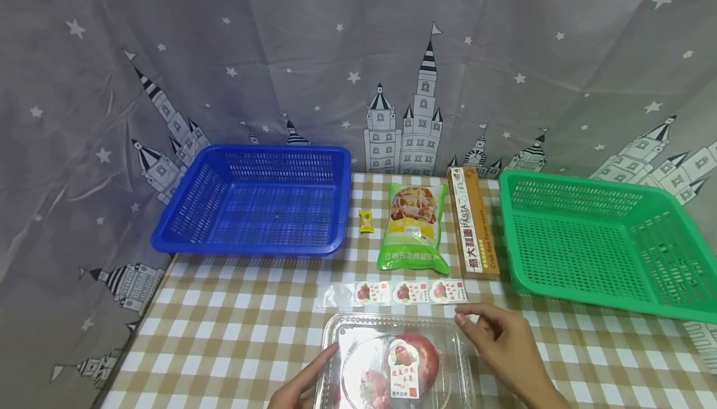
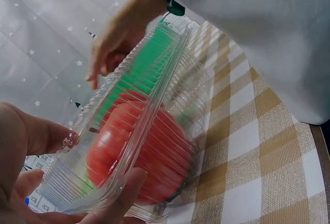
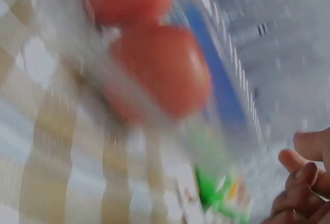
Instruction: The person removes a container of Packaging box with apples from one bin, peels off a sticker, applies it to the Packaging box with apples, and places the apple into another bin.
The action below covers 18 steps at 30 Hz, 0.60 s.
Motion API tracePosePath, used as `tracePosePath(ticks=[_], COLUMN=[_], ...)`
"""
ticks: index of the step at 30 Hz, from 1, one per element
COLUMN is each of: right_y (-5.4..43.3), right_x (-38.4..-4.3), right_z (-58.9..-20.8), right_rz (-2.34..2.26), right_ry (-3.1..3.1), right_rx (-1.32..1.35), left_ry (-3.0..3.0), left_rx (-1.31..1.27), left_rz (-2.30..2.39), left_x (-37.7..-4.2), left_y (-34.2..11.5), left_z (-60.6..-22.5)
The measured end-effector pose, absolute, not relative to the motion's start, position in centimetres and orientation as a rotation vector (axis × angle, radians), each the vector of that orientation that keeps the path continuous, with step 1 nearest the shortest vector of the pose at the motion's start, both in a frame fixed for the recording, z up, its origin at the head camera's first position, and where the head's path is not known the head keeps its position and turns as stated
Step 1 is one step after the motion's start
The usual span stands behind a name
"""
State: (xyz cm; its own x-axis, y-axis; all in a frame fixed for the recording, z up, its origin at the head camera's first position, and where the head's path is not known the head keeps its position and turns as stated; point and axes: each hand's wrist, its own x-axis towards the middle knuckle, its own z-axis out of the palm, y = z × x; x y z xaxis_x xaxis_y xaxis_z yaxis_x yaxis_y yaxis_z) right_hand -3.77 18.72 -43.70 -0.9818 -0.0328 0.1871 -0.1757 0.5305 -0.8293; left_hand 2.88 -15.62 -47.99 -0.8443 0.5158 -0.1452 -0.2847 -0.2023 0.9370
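A clear plastic clamshell box (image 1: 386,320) with several red round fruits (image 3: 162,72) inside stands at the table's near edge. On its lid is a white sticker (image 1: 404,368) with a red fruit picture. My left hand (image 1: 299,387) holds the box's left side, its thumb and fingers around a corner in the left wrist view. Beside the upper right corner hovers my right hand (image 1: 506,350), fingers loosely bent with nothing visible between them; the right wrist view shows it apart from the box. Just beyond the box lies a strip of matching stickers (image 1: 392,293), its left end bare backing.
A blue basket (image 1: 252,250) stands at the back left, a green basket (image 1: 582,294) at the right. Between them lie a small yellow packet (image 1: 366,221), a green food bag (image 1: 414,235) and a pasta box (image 1: 473,222). A grey castle-print curtain (image 1: 313,35) hangs behind.
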Motion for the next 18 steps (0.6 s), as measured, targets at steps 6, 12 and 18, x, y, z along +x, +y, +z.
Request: tracePosePath(ticks=[6,12,18], right_y=[23.0,26.3,29.0], right_x=[-5.8,-6.4,-5.5], right_z=[-45.1,-45.2,-45.7], right_rz=[2.005,2.529,2.761], right_ry=[-2.542,-2.156,-1.789], right_rx=[-0.479,-0.581,-0.476], left_ry=[1.501,1.528,1.54], left_rx=[0.241,0.256,0.275], left_rz=[2.095,2.102,2.104], left_x=[2.8,2.9,2.9], left_y=[-15.8,-15.7,-15.7], left_z=[-48.4,-48.2,-48.0])
